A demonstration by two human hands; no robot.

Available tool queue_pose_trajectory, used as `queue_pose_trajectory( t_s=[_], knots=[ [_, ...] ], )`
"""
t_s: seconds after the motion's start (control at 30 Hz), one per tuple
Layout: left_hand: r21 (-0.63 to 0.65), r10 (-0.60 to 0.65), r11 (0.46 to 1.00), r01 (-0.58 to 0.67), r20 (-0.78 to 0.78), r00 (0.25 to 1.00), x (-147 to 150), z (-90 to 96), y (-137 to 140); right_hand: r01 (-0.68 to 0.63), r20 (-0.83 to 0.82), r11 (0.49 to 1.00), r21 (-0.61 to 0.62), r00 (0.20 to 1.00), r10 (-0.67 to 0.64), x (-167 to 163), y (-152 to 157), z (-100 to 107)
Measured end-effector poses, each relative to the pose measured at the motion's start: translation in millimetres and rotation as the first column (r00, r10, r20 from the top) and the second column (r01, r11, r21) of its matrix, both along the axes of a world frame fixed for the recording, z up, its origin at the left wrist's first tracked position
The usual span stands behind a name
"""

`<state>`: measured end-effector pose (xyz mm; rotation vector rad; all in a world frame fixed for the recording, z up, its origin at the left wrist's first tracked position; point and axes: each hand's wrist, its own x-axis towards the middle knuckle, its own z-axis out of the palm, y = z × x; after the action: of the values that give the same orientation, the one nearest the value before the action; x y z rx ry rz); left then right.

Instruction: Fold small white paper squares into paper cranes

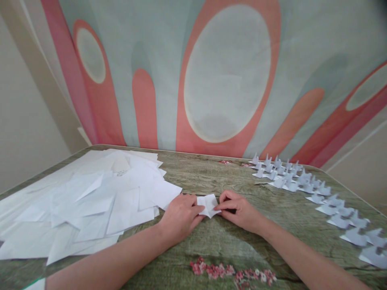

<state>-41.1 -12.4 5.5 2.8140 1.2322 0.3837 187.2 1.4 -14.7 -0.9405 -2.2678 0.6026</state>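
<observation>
A small folded piece of white paper is held between my two hands, just above the wood-patterned table. Its surface shows creases, and the lower edge comes to a point. My left hand pinches its left side between thumb and fingers. On the opposite side, my right hand grips the edge with thumb and forefinger, the other fingers curled. A large heap of loose white paper sheets spreads out left of my left hand, its nearest sheet close to the knuckles.
Several folded white paper figures stand in rows along the table's right side. The table has printed pink flowers near its front. A patterned coral and grey-green backdrop rises behind the far edge.
</observation>
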Motion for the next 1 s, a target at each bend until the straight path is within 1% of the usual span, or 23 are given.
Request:
queue_pose_trajectory(
  t_s=[0.13, 0.23, 0.3, 0.4, 0.6, 0.77, 0.83, 0.9, 1.0],
  knots=[
    [-0.113, 0.019, 0.994, -0.004, 0.127, 0.992, -1.3, -3.1, 2.6, -0.019, -0.038, 0.999, -0.043, 0.999, 0.017, 0.3, -1.0, 8.5],
    [-0.197, 0.061, 0.98, -0.022, 0.195, 0.979, -1.2, -3.5, 4.7, -0.045, -0.073, 0.99, -0.13, 0.997, 0.036, 0.0, -1.3, 11.6],
    [-0.211, 0.089, 0.976, -0.042, 0.219, 0.972, -0.8, -3.4, 6.4, -0.037, -0.091, 0.981, -0.19, 0.996, 0.02, -1.0, -1.3, 11.0],
    [-0.199, 0.117, 0.977, -0.072, 0.225, 0.967, -0.5, -3.9, 9.9, 0.023, -0.09, 0.974, -0.223, 0.995, -0.044, -3.5, -1.4, 7.7],
    [-0.165, 0.159, 0.978, -0.126, 0.201, 0.967, -0.3, -7.0, 15.7, 0.183, -0.059, 0.966, -0.183, 0.979, -0.197, -10.2, -1.0, 1.4],
    [-0.152, 0.188, 0.976, -0.157, 0.216, 0.958, -0.1, -8.2, 14.7, 0.236, -0.011, 0.959, -0.158, 0.971, -0.24, -15.1, 1.6, 0.9],
    [-0.112, 0.194, 0.979, -0.171, 0.256, 0.947, 0.1, -6.4, 12.1, 0.241, 0.001, 0.96, -0.143, 0.97, -0.243, -16.0, 2.8, 0.9],
    [-0.044, 0.155, 0.988, -0.149, 0.272, 0.95, 1.4, -2.6, 6.9, 0.239, -0.001, 0.963, -0.127, 0.97, -0.241, -16.2, 3.8, 0.7],
    [0.025, 0.013, 1.0, -0.018, 0.17, 0.985, 6.2, 4.2, -7.0, 0.219, -0.016, 0.969, -0.115, 0.975, -0.222, -15.6, 4.4, 0.7]
  ],
)
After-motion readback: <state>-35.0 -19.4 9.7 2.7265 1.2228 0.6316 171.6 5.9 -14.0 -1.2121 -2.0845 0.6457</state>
